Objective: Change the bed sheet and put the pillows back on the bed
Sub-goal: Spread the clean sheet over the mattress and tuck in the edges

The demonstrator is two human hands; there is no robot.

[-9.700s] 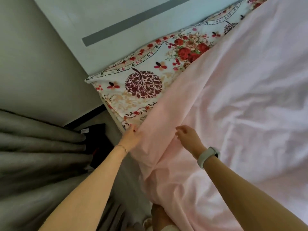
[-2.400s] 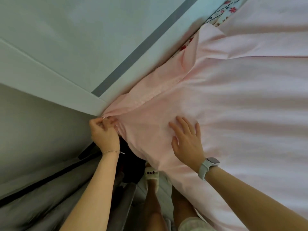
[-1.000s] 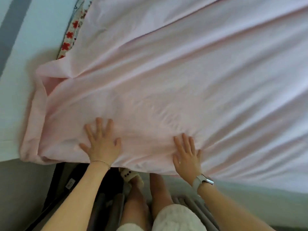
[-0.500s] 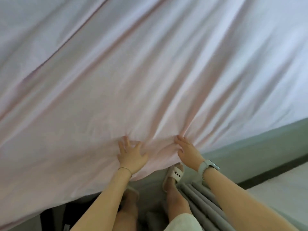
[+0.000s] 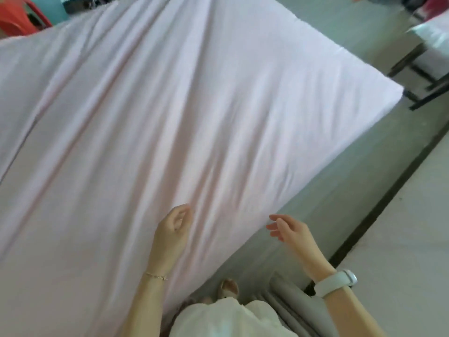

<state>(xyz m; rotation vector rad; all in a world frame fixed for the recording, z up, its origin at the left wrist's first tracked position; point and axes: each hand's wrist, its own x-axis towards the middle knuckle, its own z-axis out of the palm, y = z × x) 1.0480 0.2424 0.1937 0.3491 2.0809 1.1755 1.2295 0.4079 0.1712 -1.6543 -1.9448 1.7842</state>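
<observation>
Pink bed sheet [image 5: 184,122] lies spread over the bed [image 5: 323,190], covering the whole top in view, long soft ridges running along it, near edge hanging over the side just below the hands. Judged light, limp, thin cloth: it will bunch and slide on the mattress instead of holding shape, not fragile, not slippery enough to matter. Best taken by pinching the hanging edge or a corner and pulling outward to flatten the ridges; flat palms would do for smoothing.

Left hand [image 5: 173,229] hovers over or lightly on the sheet near the bed's edge, fingers loosely curled, nothing held; actual contact cannot be told through the blur. Right hand [image 5: 290,231] is just to the right of it, past the sheet edge, in air beside the bed's side, fingers relaxed and half spread, empty grip. White wristband [image 5: 336,283] on the right wrist, thin bracelet [image 5: 155,276] on the left.

No pillows in view, so that step looks undone. No containers in view.

Further out: grey curtain folds [image 5: 291,302] below the right hand, a red-orange chair [image 5: 17,18] far beyond the left hand, dark-legged furniture [image 5: 422,76] far up right.
</observation>
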